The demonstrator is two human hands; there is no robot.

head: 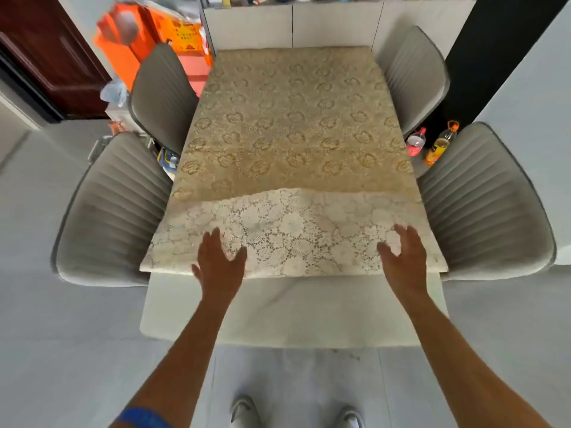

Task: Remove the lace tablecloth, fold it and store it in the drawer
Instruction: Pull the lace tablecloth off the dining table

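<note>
Rectangular desk (296,310) with a pale top, bare along its near edge. A lace tablecloth (290,125) lies directly on the desk and covers the rest of it up to the far edge. The near strip of the lace tablecloth is folded back over itself, showing a paler, whiter face. Both hands rest on this folded strip.

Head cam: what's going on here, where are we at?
A person stands at the near end of a dining table with both hands flat on the lace tablecloth. The left hand and right hand have fingers spread on a near strip of the cloth that is folded back over itself, leaving the near end of the tabletop bare. The rest of the cloth is spread across the table between four grey chairs. Folding has only begun; no drawer is visible.
</note>
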